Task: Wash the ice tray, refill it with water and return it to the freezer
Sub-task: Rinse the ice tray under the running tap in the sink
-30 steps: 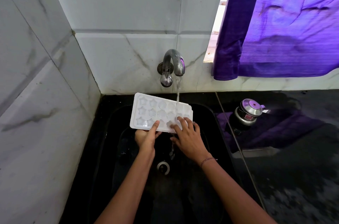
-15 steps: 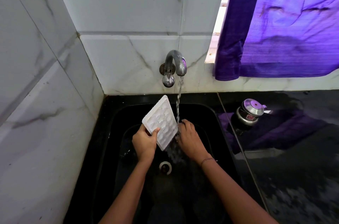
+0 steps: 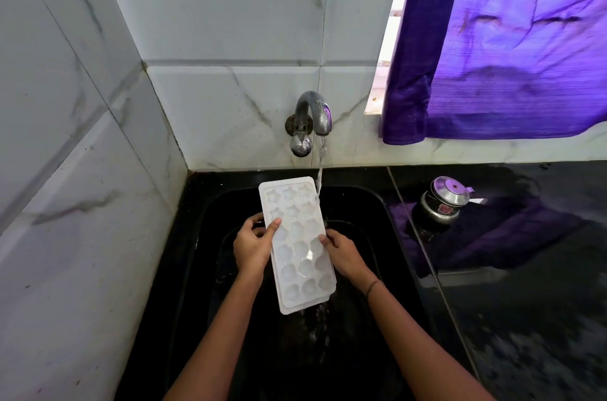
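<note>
Logged white ice tray (image 3: pixel 297 246) held over the black sink (image 3: pixel 200 236), cavity side up, laid lengthwise away from the camera. Noted star-shaped cavities at the far end, rounder ones toward the near end. Found the far right corner directly under running water (image 3: pixel 319 167) from the chrome wall tap (image 3: pixel 312 114). Saw drops coming off the near short edge into the basin.

Checked left hand (image 3: pixel 251 248): gripped the tray's left long edge about mid-length, thumb laid on top of the rim, fingers curled beneath. Checked right hand (image 3: pixel 345 256): clamped the right long edge a bit nearer the camera, thumb tip on the rim, remaining fingers tucked under and mostly hidden. Spotted a thin dark thread band (image 3: pixel 372 287) on the right wrist.

Looked for text: found only a small red label (image 3: pixel 444 209) on the dark body of a lidded steel pot (image 3: pixel 448 192), on the glossy black counter (image 3: pixel 525 318) right of the sink, well apart from the tray. Could not read the print, too small.

Saw a purple curtain (image 3: pixel 509 39) upper right, above the counter, mirrored as a purple patch in the shiny surface below. Registered grey-veined white tiles (image 3: pixel 230 13) behind the tap and along the left wall.
</note>
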Tool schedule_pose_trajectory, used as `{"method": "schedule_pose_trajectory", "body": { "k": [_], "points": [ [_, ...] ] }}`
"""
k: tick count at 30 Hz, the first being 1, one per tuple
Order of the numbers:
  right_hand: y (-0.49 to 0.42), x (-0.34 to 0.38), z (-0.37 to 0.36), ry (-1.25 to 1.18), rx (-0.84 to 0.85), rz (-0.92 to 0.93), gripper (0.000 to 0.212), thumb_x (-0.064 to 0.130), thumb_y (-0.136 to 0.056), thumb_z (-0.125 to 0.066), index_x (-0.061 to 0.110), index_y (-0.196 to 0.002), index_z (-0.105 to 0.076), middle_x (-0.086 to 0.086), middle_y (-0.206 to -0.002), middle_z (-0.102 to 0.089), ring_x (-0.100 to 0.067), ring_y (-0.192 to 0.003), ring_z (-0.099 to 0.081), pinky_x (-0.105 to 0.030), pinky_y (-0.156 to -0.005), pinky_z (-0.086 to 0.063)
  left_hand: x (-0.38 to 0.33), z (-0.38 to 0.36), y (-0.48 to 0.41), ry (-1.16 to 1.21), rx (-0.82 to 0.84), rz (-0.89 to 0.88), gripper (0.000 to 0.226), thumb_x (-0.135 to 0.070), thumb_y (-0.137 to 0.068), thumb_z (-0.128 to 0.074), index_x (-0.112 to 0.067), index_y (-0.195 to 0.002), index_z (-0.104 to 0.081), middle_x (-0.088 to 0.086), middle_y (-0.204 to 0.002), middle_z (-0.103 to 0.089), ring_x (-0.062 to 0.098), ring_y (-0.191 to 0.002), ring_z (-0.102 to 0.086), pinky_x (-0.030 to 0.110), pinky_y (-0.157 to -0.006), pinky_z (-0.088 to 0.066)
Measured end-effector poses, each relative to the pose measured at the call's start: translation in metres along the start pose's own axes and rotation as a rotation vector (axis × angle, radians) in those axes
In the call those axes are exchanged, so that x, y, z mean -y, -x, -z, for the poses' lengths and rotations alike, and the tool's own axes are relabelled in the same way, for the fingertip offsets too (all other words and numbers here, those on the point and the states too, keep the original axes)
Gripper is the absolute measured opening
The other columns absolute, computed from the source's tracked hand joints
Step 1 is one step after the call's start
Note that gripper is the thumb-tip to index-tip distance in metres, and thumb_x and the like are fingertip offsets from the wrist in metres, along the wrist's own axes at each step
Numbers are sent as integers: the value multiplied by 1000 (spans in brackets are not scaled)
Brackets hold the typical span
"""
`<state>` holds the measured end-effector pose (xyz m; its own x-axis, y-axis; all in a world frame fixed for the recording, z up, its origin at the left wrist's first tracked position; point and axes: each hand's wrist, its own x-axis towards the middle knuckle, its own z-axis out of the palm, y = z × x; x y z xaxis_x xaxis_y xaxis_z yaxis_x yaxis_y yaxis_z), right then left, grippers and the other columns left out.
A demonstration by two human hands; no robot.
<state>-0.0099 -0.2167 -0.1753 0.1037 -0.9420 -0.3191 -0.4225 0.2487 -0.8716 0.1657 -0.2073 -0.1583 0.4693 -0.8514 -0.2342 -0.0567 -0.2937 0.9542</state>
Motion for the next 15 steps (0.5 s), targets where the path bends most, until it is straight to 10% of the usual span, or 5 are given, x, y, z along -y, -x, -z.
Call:
{"method": "schedule_pose_trajectory", "body": {
  "k": [9,15],
  "points": [
    [-7,5,2,-119,-104,-74,30,28,-99,-46,9,-117,-60,-5,-113,-64,-17,-97,-61,-33,-87,-51,28,5,10,167,379,246,34,-16,-83,-68,0,-112,-63,13,-99,-71,24,-85,-69,27,-64,-57],
    [-11,17,0,149,-141,18,40,26,-96,-51,14,-132,-42,-8,-120,-60,-24,-106,-59,-36,-88,-49,28,3,8,200,337,238,25,-9,-84,-66,1,-107,-63,11,-90,-70,23,-77,-68,25,-60,-57]
  ]
}}
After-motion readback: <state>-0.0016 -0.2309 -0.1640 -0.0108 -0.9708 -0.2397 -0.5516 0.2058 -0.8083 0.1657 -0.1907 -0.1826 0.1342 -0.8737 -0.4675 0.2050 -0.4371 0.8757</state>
